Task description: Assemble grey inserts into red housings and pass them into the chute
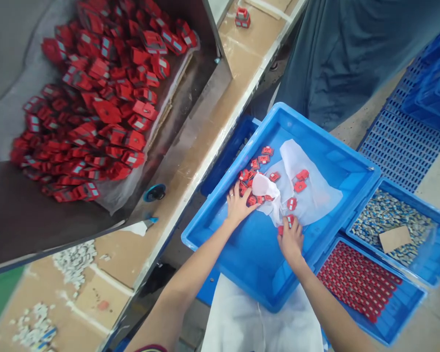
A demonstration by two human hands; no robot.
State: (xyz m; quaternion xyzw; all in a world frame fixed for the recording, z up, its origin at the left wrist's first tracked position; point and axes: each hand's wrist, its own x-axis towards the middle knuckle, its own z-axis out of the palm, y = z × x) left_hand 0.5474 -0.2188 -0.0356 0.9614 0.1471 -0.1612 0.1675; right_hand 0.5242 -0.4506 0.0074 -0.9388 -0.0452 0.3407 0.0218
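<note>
A large blue plastic bin (pixel 238 254) rests across my lap. Inside it lie several small red plastic pieces (pixel 264 159) and a crumpled, thin white sheet (pixel 313 190). My left hand (pixel 239 204) has its fingers spread over a cluster of red pieces at the bin's left side, beside a bunched part of the sheet. Toward the near side of the sheet, my right hand (pixel 292 240) has its fingers closed around a red plastic piece (pixel 290 221). Another red piece sits partly hidden beside those fingers.
A dark, lined box (pixel 212 54) on the workbench (pixel 190 171) holds a heap of red and grey pieces (pixel 106 112). At right stand a bin of small mixed parts (pixel 392 220) and one of red parts (pixel 359 278). A person in dark clothing (pixel 330 54) stands beyond the bin.
</note>
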